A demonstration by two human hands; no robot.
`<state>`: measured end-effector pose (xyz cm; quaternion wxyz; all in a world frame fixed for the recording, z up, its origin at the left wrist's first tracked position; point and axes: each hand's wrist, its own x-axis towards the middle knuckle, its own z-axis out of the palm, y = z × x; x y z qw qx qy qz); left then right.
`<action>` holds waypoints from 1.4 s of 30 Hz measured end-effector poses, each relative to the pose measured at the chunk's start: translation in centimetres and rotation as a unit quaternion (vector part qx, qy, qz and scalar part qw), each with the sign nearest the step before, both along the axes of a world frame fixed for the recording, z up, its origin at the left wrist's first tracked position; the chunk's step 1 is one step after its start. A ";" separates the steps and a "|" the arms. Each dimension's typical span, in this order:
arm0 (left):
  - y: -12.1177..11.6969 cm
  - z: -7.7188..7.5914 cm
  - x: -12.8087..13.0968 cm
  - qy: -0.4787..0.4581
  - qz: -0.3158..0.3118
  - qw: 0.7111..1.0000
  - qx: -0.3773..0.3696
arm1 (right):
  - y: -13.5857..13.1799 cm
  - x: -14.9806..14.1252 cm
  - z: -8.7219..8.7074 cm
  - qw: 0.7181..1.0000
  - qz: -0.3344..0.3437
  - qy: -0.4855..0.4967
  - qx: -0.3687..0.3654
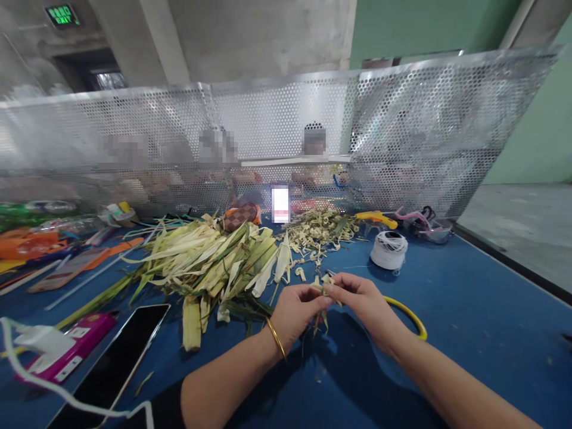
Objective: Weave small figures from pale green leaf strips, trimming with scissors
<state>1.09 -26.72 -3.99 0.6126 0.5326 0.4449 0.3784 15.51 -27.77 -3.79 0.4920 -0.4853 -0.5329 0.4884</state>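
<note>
My left hand (297, 313), with a gold bangle at the wrist, and my right hand (364, 301) meet just above the blue table. Between their pinched fingers is a small bunch of pale green corn husk strips (322, 287), with thin ends dangling below. Both hands are closed on it; the fingertips partly cover it. To the left of my hands lies a big pile of corn husks (210, 256). Beyond them is a heap of small curled husk pieces (319, 229). A yellow ring-shaped tool or handle (409, 313) lies beside my right wrist, partly hidden.
A spool of white string (388, 251) stands at right, near yellow-handled scissors (378, 218) and safety glasses (429, 229). On the left lie a black phone (118, 357) and a purple power strip (75, 348) with a white cable. A perforated metal screen (277, 119) crosses the back; people sit behind it.
</note>
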 end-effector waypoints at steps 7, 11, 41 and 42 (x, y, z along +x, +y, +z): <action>-0.2 0.3 0.0 -0.016 0.015 1.000 0.010 | 0.1 0.0 -0.3 0.999 -0.017 -0.026 0.014; -0.2 0.2 0.0 -0.014 0.019 1.000 0.014 | 0.2 0.0 -0.3 0.999 -0.010 -0.031 0.016; 0.0 -0.3 -0.1 -0.003 0.014 1.000 0.022 | 0.4 0.3 -0.6 0.999 -0.004 -0.041 0.008; 0.0 -0.3 -0.1 -0.003 0.016 1.000 0.022 | 0.4 0.3 -0.6 0.999 -0.004 -0.049 0.009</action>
